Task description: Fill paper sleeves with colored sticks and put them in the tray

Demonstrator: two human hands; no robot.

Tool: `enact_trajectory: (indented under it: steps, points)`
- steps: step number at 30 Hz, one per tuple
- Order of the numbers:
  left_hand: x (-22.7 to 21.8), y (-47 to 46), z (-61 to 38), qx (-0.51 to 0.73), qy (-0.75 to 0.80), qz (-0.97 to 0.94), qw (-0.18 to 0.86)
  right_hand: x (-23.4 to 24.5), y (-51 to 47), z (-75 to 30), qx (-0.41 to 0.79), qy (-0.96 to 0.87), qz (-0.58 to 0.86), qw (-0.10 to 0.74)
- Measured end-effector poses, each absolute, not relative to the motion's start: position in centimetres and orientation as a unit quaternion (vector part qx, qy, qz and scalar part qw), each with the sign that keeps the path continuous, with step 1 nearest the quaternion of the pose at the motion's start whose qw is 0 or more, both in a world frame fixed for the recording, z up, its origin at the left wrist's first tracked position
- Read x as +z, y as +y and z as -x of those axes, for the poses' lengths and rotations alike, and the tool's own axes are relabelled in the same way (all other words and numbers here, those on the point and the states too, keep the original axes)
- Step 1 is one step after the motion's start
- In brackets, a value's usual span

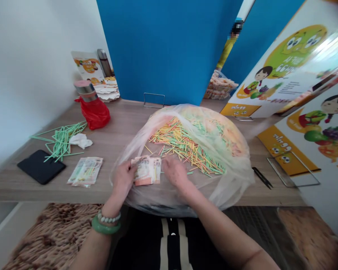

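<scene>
My left hand (124, 175) is closed on the left edge of a small stack of printed clear packets (143, 171), which have red striped borders. Just to the right of that stack is my right hand (174, 170), its fingers curled inward; what they hold, if anything, is hidden. Both hands are at the open mouth of a large translucent plastic bag (233, 180) lying on the table. Inside it, a heap of thin short sticks (183, 140) in yellow, green and pink spreads just beyond my hands.
To the left lie more packets (86, 171), a black phone-like slab (41, 167), green strips (62, 138) and a crumpled tissue (80, 141). A flask in a red bag (95, 112) stands behind. Dark thread snips (262, 177) lie right, near printed boards (312, 138). A blue panel (169, 48) rises behind.
</scene>
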State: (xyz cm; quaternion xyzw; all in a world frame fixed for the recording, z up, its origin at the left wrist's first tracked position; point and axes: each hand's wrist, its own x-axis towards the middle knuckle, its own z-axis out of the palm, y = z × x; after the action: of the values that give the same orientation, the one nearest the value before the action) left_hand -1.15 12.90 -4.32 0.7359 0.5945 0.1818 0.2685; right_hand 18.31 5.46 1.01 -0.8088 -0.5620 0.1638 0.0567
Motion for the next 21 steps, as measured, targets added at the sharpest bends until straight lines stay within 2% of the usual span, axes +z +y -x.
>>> enact_trajectory:
  steps: [3,7,9,13,15,17,21]
  points:
    - [-3.6,12.3,1.4,0.196,0.609,-0.739,0.212,2.5,5.6,-24.6,0.096,-0.523,0.846,0.045]
    - [-2.3,11.1,1.7,0.315,0.592,-0.717,0.189,4.2,6.4,-32.4,0.058,-0.546,0.834,0.06]
    - [-1.5,10.3,1.4,0.358,0.583,-0.684,0.254,4.6,6.5,-34.9,0.062,-0.555,0.827,0.064]
    - [-0.4,8.3,-1.3,0.35,0.542,-0.514,0.565,4.6,6.8,-36.6,0.05,-0.594,0.8,0.068]
    - [-0.5,7.3,-3.2,0.316,0.494,-0.459,0.668,4.3,7.5,-36.3,0.042,-0.62,0.781,0.061]
    - [-0.8,6.6,-5.0,0.289,0.45,-0.459,0.709,3.8,8.6,-35.7,0.036,-0.629,0.774,0.054]
    - [-1.3,6.0,-7.0,0.257,0.405,-0.49,0.728,2.5,11.4,-34.8,0.026,-0.615,0.787,0.045]
